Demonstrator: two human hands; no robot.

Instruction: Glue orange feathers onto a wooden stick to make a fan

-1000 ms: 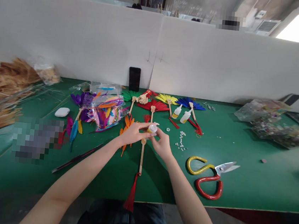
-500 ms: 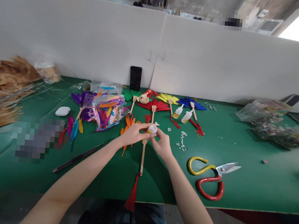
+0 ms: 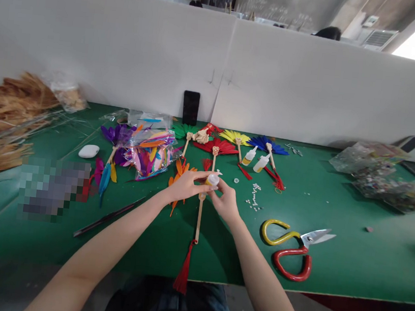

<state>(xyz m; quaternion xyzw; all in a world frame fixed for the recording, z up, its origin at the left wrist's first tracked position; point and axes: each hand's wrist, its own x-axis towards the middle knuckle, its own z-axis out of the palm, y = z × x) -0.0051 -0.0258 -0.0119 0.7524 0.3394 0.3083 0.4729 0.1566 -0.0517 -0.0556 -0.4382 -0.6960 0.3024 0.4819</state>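
Note:
Between the fingertips of my left hand and my right hand is a small glue bottle, its pale round end facing up. Both hands are closed on it; its lower end is hidden by my fingers. Directly beneath lies a fan with orange feathers, partly covered by my left hand. Its wooden handle points toward me and ends in a red tassel that reaches past the table edge. Small white beads are scattered right of my right hand.
Finished-looking red, yellow and blue fans lie behind, near two more glue bottles. Large scissors rest at right, tweezers at left. A bag of feathers and a phone are farther back.
The view has shifted slightly. Both hands stay closed on the glue bottle above the orange fan, with little visible movement.

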